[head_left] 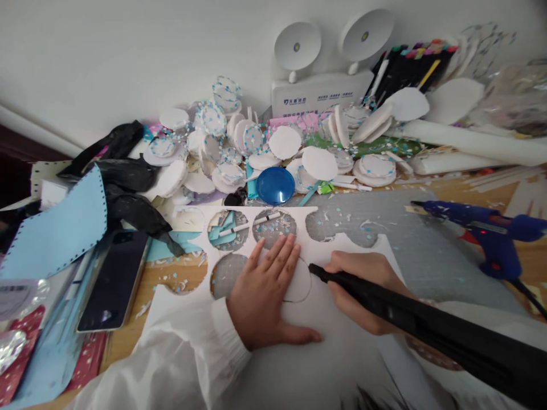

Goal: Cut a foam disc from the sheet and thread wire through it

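Note:
A white sheet (342, 341), foam or card, lies in front of me with several round holes cut along its far and left parts. My left hand (269, 296) rests flat on it, fingers spread, partly covering a thin circle outline (302, 287). In my right hand (371, 290) is a long, thick black pen-shaped tool (410, 313), tilted with its tip at the outline's right edge. Whether the tip touches the sheet I cannot tell. My left palm and fingers hide the outline's left side.
Behind the sheet are a blue round lid (276, 185) and a heap of white discs (285, 142) with blue-dotted trim. A blue glue gun (487, 228) lies right on the grey mat (444, 256). A phone (113, 282) lies left. A twin-lamp light (322, 94) and markers (414, 68) stand behind.

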`<act>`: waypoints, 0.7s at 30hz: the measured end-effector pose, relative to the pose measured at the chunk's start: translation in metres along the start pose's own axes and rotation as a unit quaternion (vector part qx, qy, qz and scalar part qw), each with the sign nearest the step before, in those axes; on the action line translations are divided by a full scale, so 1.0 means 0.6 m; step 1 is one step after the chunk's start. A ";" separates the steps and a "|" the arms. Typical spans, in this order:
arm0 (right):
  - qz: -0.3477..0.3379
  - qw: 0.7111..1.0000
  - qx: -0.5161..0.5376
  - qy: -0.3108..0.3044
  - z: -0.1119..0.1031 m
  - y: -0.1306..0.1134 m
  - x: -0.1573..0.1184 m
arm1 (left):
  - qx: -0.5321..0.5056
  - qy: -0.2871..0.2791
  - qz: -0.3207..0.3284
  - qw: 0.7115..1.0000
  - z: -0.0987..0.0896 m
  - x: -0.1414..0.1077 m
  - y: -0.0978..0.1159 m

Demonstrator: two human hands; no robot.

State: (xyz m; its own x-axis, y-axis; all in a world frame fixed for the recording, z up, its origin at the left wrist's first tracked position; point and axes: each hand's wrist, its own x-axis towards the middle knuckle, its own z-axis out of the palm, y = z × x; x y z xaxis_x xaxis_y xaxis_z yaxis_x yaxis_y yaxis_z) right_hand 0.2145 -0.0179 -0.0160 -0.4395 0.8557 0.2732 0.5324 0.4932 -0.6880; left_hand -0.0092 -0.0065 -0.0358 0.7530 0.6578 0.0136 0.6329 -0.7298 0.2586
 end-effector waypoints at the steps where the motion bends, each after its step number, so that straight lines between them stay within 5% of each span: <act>1: 0.011 1.000 0.001 0.013 0.001 -0.001 -0.002 | 0.000 0.001 0.001 1.000 0.000 0.000 0.000; 9: 0.152 0.967 0.045 0.199 -0.018 -0.002 -0.003 | 0.009 0.019 -0.007 1.000 -0.001 0.002 -0.007; 16: 0.141 0.976 0.090 0.140 0.001 -0.007 0.011 | 0.016 0.033 -0.056 0.998 0.002 0.017 -0.010; 21: 0.123 0.980 0.042 0.153 0.019 -0.007 -0.002 | 0.007 0.044 -0.078 0.996 0.004 0.023 -0.014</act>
State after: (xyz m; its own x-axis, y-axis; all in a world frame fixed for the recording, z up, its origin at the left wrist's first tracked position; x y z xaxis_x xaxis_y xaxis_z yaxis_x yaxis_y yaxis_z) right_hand 0.2046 -0.0228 -0.0210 -0.0606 0.9602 0.2727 0.5282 0.2627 -0.8075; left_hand -0.0038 0.0085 -0.0399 0.6275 0.7764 0.0582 0.7434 -0.6197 0.2516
